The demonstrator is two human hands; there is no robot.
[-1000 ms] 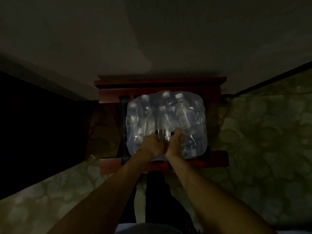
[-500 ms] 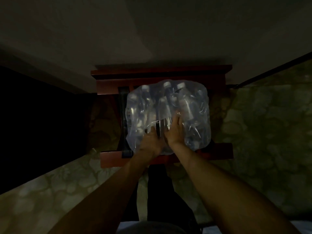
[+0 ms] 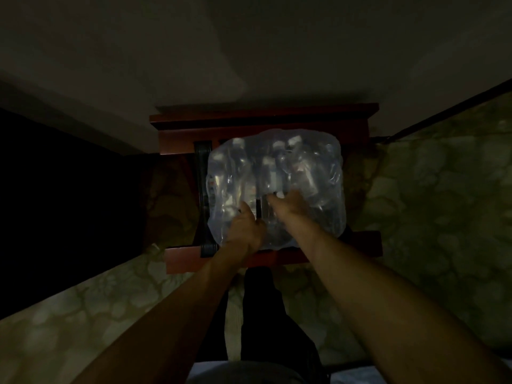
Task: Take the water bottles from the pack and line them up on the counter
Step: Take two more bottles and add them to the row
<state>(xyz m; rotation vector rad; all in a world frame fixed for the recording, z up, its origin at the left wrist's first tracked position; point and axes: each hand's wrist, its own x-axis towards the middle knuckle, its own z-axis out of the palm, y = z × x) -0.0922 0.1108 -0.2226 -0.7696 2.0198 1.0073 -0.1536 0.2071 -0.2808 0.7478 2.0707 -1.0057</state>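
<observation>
On red rack, clear shrink-wrapped pack, bottles inside

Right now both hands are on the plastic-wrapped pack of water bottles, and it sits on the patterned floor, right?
Not quite. Both the left hand and the right hand are on the plastic-wrapped pack of water bottles, but the head view shows it resting on a reddish wooden stand, not on the patterned floor.

Dim home room: patterned carpet, wooden stand

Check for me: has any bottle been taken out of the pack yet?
No. Both the left hand and right hand rest on the wrapped pack; no loose bottles.
</observation>
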